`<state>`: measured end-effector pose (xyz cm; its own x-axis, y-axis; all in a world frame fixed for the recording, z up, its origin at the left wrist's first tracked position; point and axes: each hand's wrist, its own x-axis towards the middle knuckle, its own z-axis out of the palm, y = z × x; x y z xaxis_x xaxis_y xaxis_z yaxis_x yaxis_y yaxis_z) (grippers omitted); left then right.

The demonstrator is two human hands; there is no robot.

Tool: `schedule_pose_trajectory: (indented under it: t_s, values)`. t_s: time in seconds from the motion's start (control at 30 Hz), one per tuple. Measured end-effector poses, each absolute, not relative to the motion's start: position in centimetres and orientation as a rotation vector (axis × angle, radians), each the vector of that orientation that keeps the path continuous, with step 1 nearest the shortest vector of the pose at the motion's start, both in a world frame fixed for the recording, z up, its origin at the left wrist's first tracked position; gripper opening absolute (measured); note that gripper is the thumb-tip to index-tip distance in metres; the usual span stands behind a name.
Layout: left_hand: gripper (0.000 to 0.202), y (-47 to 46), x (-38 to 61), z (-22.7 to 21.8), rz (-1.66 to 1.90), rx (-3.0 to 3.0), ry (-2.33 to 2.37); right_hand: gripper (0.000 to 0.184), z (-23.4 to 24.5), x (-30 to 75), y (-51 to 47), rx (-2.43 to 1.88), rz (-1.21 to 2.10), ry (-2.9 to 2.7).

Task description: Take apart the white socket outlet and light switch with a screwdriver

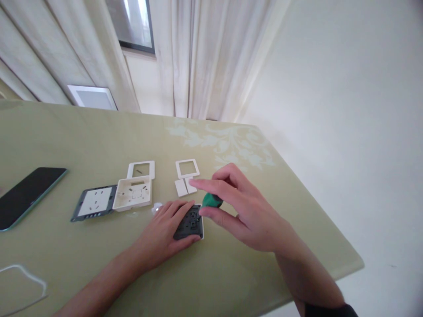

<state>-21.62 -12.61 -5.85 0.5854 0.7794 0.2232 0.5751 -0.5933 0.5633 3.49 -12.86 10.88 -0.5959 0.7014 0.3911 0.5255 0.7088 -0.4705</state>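
A dark grey wall switch module with a white edge lies on the table under my left hand. The fingers and thumb of that hand wrap round its left and lower sides. Above the module, my right hand grips a screwdriver by its green and black handle, between thumb and fingers. The tool points down at the module's right part, and its tip is too small to make out clearly. Just beyond lie two white switch rocker plates and a white square frame.
To the left are a white mounting box, a socket panel with a dark frame, and another white frame. A small clear plastic piece sits near my left hand. Further left lie a phone and a white cord.
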Motion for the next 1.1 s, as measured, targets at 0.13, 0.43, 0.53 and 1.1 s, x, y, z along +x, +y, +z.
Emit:
schedule_pose_trajectory:
  t_s: [0.13, 0.43, 0.53, 1.1]
  values:
    - [0.059, -12.5, -21.9, -4.9, 0.685, 2.374, 1.031, 0.057, 11.0, 3.3, -13.0, -0.735, 0.602, -2.377]
    - [0.03, -11.3, -19.8, 0.2, 0.767, 1.925, 0.814, 0.039, 10.2, 2.4, -12.7, -0.704, 0.552, -2.307]
    - [0.028, -10.5, -19.3, 0.0, 0.825, 1.894, 0.859, 0.04, 9.8, 2.3, -12.3, -0.717, 0.559, -2.294]
    - [0.018, -9.5, -19.6, -0.8, 0.85, 1.825, 0.966, 0.054, 8.9, 1.8, -11.7, -0.76, 0.657, -2.19]
